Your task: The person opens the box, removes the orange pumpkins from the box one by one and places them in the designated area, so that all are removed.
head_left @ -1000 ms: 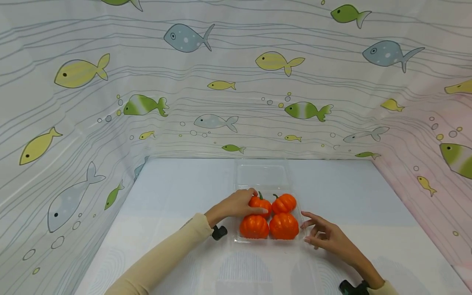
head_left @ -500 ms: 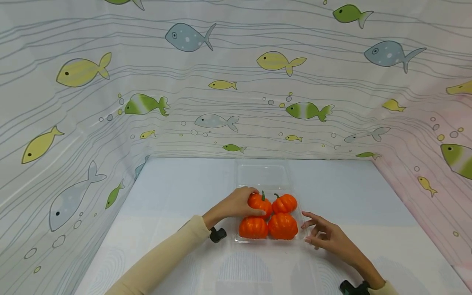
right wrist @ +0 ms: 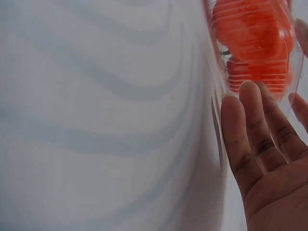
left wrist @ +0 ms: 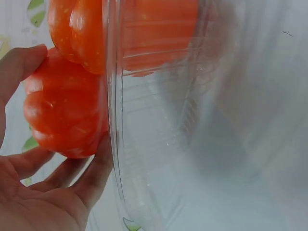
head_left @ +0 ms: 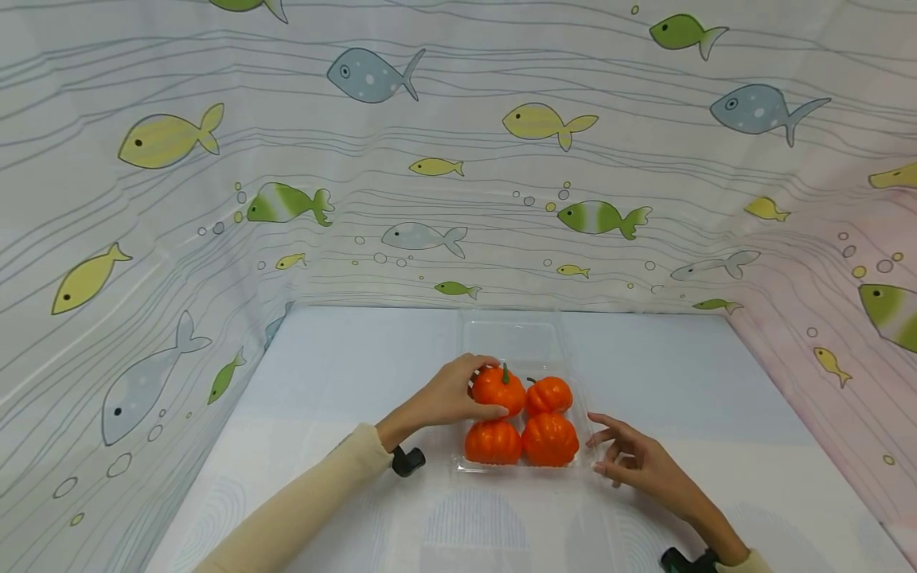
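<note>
In the head view my left hand (head_left: pixel 450 395) grips the back-left orange pumpkin (head_left: pixel 499 390) by its left side, thumb in front and fingers behind. Its green stem points up. The left wrist view shows the same pumpkin (left wrist: pixel 67 106) between thumb and fingers, raised above the wall of the clear plastic box (left wrist: pixel 113 96). Inside the box sit other orange pumpkins: a front-left one (head_left: pixel 493 442), a front-right one (head_left: pixel 550 439) and a stemmed back-right one (head_left: pixel 548 395). My right hand (head_left: pixel 645 468) rests beside the box's right wall, fingers loosely bent and holding nothing.
The box's clear lid (head_left: pixel 510 341) lies folded open towards the back of the white table (head_left: pixel 358 358). A fish-print curtain (head_left: pixel 458 175) stands behind the table and along both sides. Dark wrist cameras are strapped on both wrists.
My left hand has raised the back-left pumpkin and shifted it slightly to the left. The right hand and the other pumpkins have stayed nearly in place.
</note>
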